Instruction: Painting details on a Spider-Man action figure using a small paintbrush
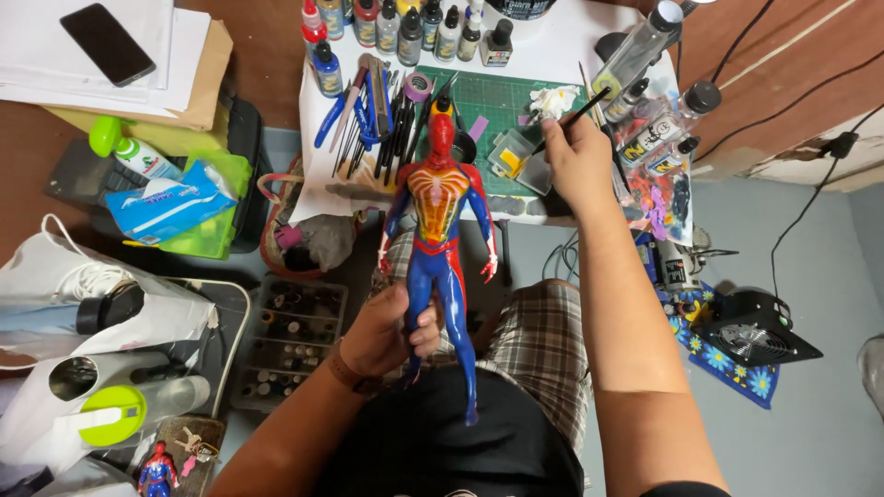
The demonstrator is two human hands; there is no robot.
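The action figure point(437, 221), red and blue with an orange-gold chest, stands upright in mid-scene above the person's lap, its head reaching the near edge of the desk point(562, 51), and the left hand point(387, 331) is wrapped around its legs. The right hand point(578, 161) is closed on a thin black paintbrush point(582, 103) over the far right of the green cutting mat point(502, 106) (a small plastic tray sits just beside it). Paint bottles point(405, 28) line the desk's far edge, with tools point(378, 110) spread left of the mat.
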